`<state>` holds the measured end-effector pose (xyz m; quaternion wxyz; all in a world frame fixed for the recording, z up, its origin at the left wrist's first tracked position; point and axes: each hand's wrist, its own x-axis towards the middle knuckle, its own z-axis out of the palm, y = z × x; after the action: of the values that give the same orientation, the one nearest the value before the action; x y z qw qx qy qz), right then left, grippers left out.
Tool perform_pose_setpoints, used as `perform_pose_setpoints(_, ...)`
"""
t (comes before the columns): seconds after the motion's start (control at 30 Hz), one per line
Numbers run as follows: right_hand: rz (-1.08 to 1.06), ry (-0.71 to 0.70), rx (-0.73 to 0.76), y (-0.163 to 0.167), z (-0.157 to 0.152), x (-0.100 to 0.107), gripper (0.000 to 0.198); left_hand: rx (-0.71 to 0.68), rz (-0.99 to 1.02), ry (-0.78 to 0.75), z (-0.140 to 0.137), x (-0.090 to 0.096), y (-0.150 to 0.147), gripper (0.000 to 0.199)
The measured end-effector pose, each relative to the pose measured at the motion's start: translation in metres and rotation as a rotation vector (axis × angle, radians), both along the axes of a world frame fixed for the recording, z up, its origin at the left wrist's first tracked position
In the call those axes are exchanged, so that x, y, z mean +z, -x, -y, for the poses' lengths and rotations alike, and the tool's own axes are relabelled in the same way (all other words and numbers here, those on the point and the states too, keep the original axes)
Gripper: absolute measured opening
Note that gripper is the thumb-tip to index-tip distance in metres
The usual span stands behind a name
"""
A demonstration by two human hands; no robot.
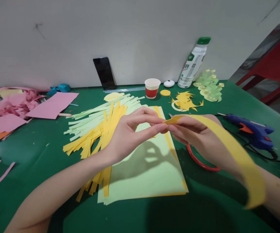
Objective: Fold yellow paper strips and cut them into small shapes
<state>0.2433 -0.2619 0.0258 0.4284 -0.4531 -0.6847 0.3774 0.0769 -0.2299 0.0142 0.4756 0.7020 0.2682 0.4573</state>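
Observation:
A yellow paper strip (224, 137) is pinched at one end between the fingertips of both hands, and its long free part curls over my right wrist. My left hand (135, 129) closes thumb and forefinger on that end. Close against it, my right hand (194, 132) grips the same strip. Below them lie light green paper sheets (140, 181) with yellow paper showing at the edges. Cut yellow strips (107, 129) and pale green strips (86, 121) fan out left of the sheets. Scissors with red handles (203, 166) are partly hidden under my right hand.
A blue glue gun (251, 129) with its cord lies at right. Along the wall stand a paper cup (152, 89), a bottle (193, 64) and a phone (104, 73). Spiky yellow cut-outs (186, 101) and green paper pieces (209, 85) sit behind. Pink paper (53, 105) is heaped at left.

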Motion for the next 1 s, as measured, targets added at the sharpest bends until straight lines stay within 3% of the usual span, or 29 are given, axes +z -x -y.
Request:
perform_pose_setpoints(0.33,0.183,-0.017,0.09,-0.0055,-0.001,-0.0006,0.025,-0.017,-0.171,-0.025,-0.0016,0.0,0.0032,0.006)
perform_pose_setpoints(0.53,0.228,-0.271,0.025,-0.0041,-0.0005,-0.002,0.017,0.035,-0.171,-0.029,-0.0022,0.0036,0.0024,0.013)
perform_pose_setpoints(0.7,0.235,-0.424,0.045,-0.0044,-0.0013,-0.0036,0.016,-0.031,0.03,0.097,-0.0008,0.0,0.0014,0.005)
perform_pose_setpoints(0.8,0.27,-0.489,0.049,-0.0041,-0.0007,-0.0038,0.016,-0.074,0.044,0.142,0.0003,-0.0005,0.0012,0.006)
perform_pose_setpoints(1.0,0.287,-0.429,0.059,-0.0041,0.0002,-0.0019,0.02,-0.092,-0.052,0.129,0.0004,0.0027,0.0029,0.005)
